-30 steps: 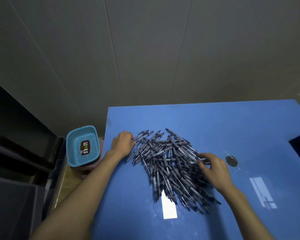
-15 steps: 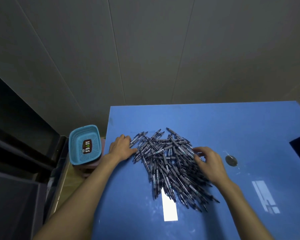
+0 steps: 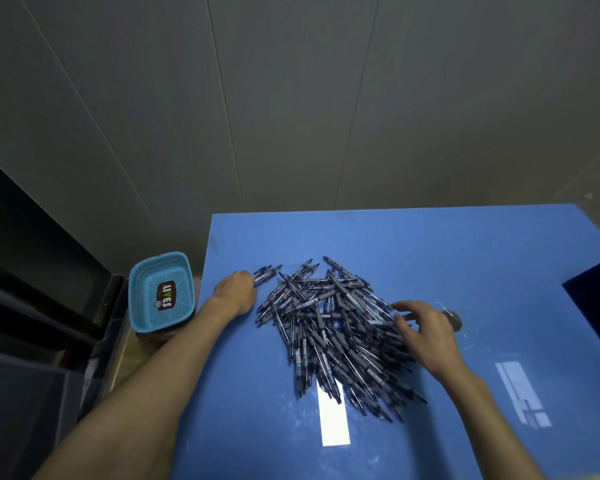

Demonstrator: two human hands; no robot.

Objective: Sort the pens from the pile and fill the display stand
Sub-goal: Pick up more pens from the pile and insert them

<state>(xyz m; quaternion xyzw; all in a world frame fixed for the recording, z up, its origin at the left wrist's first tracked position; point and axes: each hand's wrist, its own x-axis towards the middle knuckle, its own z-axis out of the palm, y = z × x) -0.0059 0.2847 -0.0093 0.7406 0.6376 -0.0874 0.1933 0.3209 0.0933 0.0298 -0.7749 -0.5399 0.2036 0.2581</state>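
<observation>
While the pile of pens [image 3: 329, 327] lies mid-desk [image 3: 465, 258], the left hand [image 3: 236, 289] grips a few pens [image 3: 265, 271] at its far-left edge, and the right hand [image 3: 426, 327] pinches pens at its right edge. Sorting is at its start; no display stand is visible, so the next move calls for drawing out aligned pens.

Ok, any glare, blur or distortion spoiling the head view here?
Head view: dim overall; bright glare strip on the blue table just below the pen pile, another patch further right; wide-angle bending in the wall seams; pens soft in detail, both hands readable.
</observation>
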